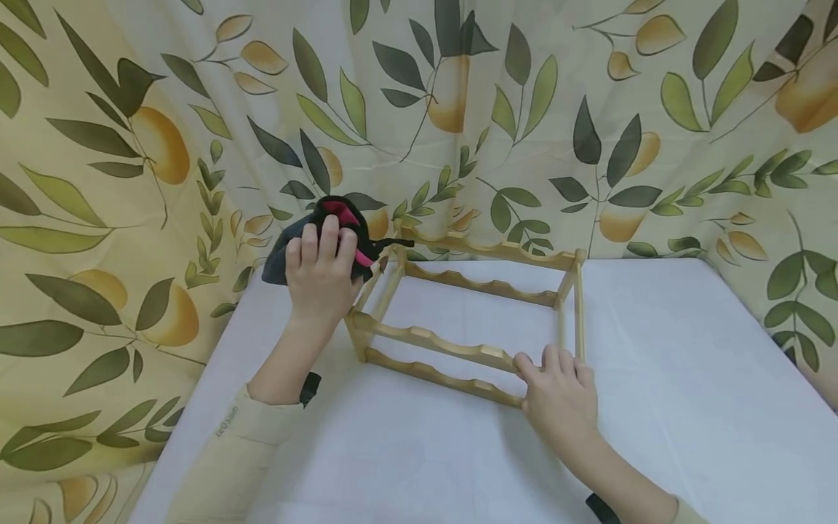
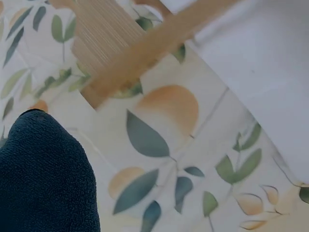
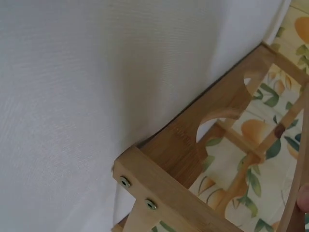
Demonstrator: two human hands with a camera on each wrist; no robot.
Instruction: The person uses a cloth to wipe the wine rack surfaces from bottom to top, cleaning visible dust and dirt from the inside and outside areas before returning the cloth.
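A wooden wine rack (image 1: pixel 458 350) with scalloped rails stands on the white table. My right hand (image 1: pixel 563 397) grips its near right corner, the fingers over the top rail. In the right wrist view, a fingertip (image 3: pixel 303 197) shows beside the rack's wood (image 3: pixel 169 154), which has two screws at one end. My left hand (image 1: pixel 322 280) holds a dark blue fuzzy cloth (image 1: pixel 280 256) with a pink part and a black strap, at the rack's left end. Up close in the left wrist view, the cloth (image 2: pixel 48 179) fills the lower left; those fingers are hidden there.
The white-covered table (image 1: pixel 668 349) extends to the right of the rack and in front of it. A curtain (image 1: pixel 419 167) printed with leaves and fruit hangs behind the table and along its left side.
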